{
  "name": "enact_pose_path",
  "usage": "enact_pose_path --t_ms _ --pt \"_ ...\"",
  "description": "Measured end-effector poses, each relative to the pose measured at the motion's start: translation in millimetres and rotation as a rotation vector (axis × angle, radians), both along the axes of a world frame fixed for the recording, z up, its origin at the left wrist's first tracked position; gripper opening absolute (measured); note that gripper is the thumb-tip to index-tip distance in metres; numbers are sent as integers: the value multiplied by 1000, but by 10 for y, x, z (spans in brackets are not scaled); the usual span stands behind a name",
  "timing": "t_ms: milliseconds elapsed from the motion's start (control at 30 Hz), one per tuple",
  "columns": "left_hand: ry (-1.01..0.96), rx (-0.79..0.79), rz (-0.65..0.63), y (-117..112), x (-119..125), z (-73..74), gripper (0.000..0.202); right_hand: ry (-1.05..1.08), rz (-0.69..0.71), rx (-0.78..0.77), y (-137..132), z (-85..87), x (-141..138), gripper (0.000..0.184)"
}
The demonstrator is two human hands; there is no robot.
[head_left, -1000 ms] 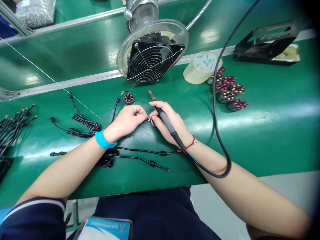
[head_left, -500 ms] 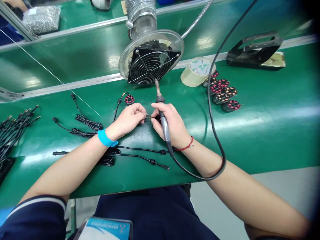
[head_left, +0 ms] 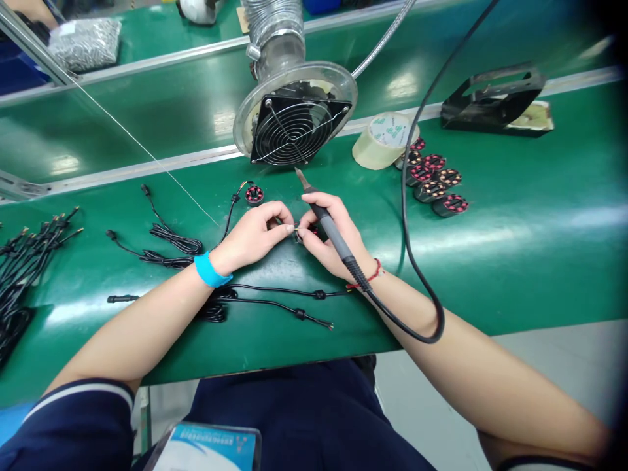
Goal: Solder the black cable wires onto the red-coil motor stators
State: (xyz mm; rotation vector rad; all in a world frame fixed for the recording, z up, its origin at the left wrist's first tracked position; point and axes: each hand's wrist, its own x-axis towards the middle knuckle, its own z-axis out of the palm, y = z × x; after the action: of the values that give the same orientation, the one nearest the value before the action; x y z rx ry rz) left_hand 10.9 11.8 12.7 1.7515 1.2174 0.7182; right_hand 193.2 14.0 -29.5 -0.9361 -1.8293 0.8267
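My right hand (head_left: 338, 235) is closed round a soldering iron (head_left: 332, 226), whose bare tip points up and left below the fan. Thumb and forefinger of the same hand also pinch at thin coloured wires (head_left: 297, 229). Fingers of my left hand (head_left: 260, 232) pinch those wires from the other side, so the fingertips nearly meet. Partly hidden behind the right fingers is a small black round part with red windings (head_left: 314, 230). Beyond my left hand lies a similar round coil part (head_left: 254, 195), joined to a black cable (head_left: 230, 212).
A fume extractor fan (head_left: 294, 134) hangs over the green bench. To the right are a tape roll (head_left: 383, 140), several coil parts (head_left: 434, 180) and a black iron stand (head_left: 495, 104). Coiled cables (head_left: 176, 239) and a cable bundle (head_left: 34, 261) lie left. A thin solder strand (head_left: 142, 150) slants down.
The soldering iron has tilted left in my right hand, its tip lower and farther from the fan. My hands have drawn closer together at the wires.
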Motion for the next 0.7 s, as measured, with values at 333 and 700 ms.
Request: enact_pose_path --t_ms 333,700 --pt "135 87 22 -12 15 52 10 -3 -3 -28 -2 -14 24 54" --pt "134 -61 69 27 15 22 9 -131 6 13 28 -41 -11 49"
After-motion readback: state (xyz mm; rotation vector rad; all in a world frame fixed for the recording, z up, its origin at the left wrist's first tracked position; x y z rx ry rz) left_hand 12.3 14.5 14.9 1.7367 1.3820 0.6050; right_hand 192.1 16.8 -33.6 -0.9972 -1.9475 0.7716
